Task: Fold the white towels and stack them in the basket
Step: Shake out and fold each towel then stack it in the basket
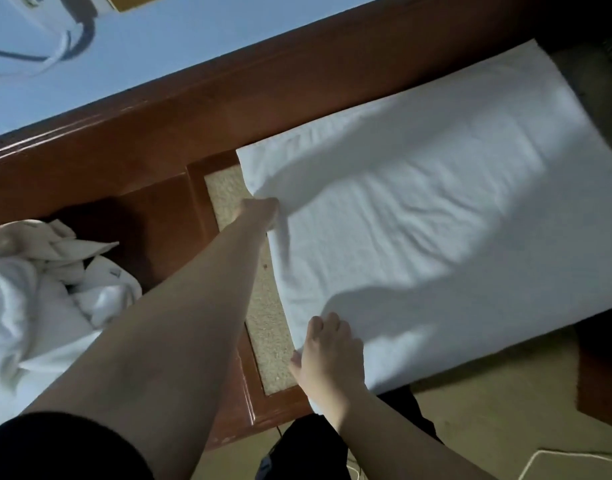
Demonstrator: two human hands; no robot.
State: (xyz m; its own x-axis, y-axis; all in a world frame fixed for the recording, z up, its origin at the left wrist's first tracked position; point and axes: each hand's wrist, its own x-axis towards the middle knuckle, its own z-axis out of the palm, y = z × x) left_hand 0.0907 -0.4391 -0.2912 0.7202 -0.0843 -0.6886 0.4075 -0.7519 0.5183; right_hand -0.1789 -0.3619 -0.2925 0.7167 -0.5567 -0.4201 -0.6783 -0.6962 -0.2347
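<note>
A large white towel (436, 216) lies spread flat over the right part of a wooden table, overhanging the near and right edges. My left hand (261, 209) reaches far out and pinches the towel's left edge near its far corner, lifting a small ridge of cloth. My right hand (329, 348) grips the towel's near left corner, fingers curled over the fabric, thumb at the edge. A heap of crumpled white towels (38, 289) sits at the left. No basket is in view.
The reddish-brown wooden table (152, 216) has a speckled beige inlay strip (263, 306) beside the towel. A pale blue wall (159, 36) with a dark cable runs behind. Beige floor (488, 420) with a white cord lies below, near my dark trousers.
</note>
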